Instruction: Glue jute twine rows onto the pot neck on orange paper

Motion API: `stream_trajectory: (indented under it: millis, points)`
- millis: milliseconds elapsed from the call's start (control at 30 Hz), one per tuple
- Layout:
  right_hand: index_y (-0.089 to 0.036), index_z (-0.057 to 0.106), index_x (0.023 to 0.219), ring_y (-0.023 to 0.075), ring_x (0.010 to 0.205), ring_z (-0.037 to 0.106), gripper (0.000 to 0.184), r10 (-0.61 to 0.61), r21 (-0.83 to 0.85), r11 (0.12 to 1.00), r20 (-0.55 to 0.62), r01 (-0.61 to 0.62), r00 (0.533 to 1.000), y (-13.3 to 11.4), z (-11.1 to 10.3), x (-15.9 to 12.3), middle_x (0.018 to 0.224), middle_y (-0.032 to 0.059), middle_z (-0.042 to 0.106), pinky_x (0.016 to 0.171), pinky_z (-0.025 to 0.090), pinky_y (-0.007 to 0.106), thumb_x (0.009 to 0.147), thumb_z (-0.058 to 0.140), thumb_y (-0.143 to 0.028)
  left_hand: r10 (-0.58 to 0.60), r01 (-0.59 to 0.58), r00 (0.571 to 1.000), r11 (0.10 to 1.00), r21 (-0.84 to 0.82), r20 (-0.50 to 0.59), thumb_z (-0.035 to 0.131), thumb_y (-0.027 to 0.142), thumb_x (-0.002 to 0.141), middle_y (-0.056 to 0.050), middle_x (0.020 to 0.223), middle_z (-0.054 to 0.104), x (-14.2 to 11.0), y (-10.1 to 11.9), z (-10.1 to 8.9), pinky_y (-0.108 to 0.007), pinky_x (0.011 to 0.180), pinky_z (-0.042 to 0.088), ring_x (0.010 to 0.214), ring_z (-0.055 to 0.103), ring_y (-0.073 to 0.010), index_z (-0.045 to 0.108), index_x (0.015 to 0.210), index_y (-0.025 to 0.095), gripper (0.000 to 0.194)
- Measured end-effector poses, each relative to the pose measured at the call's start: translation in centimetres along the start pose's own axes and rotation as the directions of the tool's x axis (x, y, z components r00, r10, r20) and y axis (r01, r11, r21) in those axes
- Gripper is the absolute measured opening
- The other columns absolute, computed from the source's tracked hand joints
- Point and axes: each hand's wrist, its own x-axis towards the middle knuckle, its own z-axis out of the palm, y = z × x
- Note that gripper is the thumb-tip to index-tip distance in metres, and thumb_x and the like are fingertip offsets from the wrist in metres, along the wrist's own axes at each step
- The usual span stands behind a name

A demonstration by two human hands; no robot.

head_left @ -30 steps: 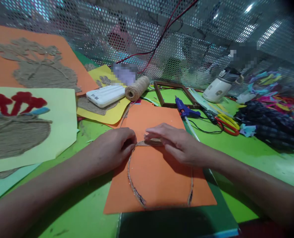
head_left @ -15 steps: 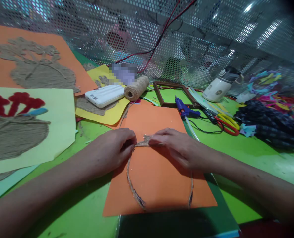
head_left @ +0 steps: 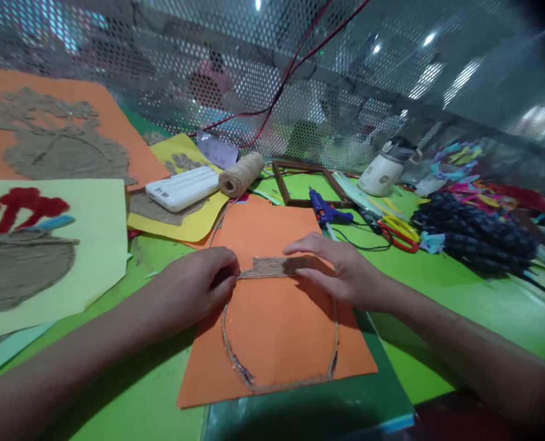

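An orange sheet of paper lies in front of me with a rounded twine outline glued on it. Several rows of jute twine form a short band across the upper part of the outline. At the band's left end, my left hand pinches the twine strand, which runs back past the hand towards the roll of twine. My right hand is over the band's right end, thumb and fingers apart; its thumb tip rests at the band.
Behind the sheet are a white power bank, a blue glue gun, a brown frame, scissors and a bottle. Twine pictures lie on the left, dark checked cloth on the right. A perforated metal screen stands behind.
My right hand has lifted and spread its fingers, uncovering more of the twine band. My left hand keeps its pinch at the left end. The whole view has shifted slightly.
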Motion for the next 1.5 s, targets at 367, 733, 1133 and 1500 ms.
stream_trajectory:
  millis: [367,733,1133,1500]
  points:
    - [-0.021,0.064,0.075,0.0121,0.043,0.056,0.043,0.489,0.443,0.831,-0.296,-0.335,0.821,0.1,-3.7,-2.9,0.054,-0.0019,0.065,0.042,0.042,0.023,0.081,0.084,-0.058,0.054,-0.054,0.998,0.998,-0.020,-0.021,0.041,0.055,0.086,-0.007,0.080,0.071,1.3,-1.6,0.8,-0.037,0.068,0.045,0.074,0.063,-0.0261,0.059,0.081,0.024,0.036]
    - [-0.017,0.067,0.094,0.0134,0.058,0.064,0.044,0.593,0.268,0.803,-0.443,-0.532,0.673,5.4,-4.5,-4.9,0.069,-0.0026,0.065,0.056,0.056,0.027,0.105,0.064,-0.059,0.181,-0.177,0.980,0.983,0.047,-0.089,0.049,0.044,0.082,-0.005,0.075,0.072,1.8,-1.3,-0.2,-0.032,0.066,0.046,0.071,0.065,-0.0242,0.059,0.077,0.024,0.023]
    - [-0.019,0.065,0.138,0.0281,0.119,0.070,0.039,0.507,-0.374,0.728,-0.271,-0.575,0.818,12.9,-6.1,1.2,0.140,0.0117,0.066,0.100,0.062,0.051,0.105,0.071,-0.038,0.122,-0.123,0.989,0.992,-0.006,-0.078,0.051,0.044,0.079,-0.004,0.076,0.072,0.6,0.6,-1.0,-0.032,0.069,0.048,0.071,0.064,-0.0224,0.062,0.079,0.023,0.024]
    - [-0.019,0.065,0.140,0.0282,0.119,0.070,0.041,0.576,-0.538,0.656,-0.096,-0.529,0.812,15.3,-6.0,2.6,0.141,0.0119,0.066,0.100,0.062,0.051,0.105,0.071,-0.038,0.111,-0.112,0.993,0.993,-0.040,-0.027,0.055,0.047,0.083,-0.004,0.076,0.070,0.9,-0.6,-1.0,-0.031,0.066,0.043,0.070,0.060,-0.0203,0.066,0.083,0.022,0.028]
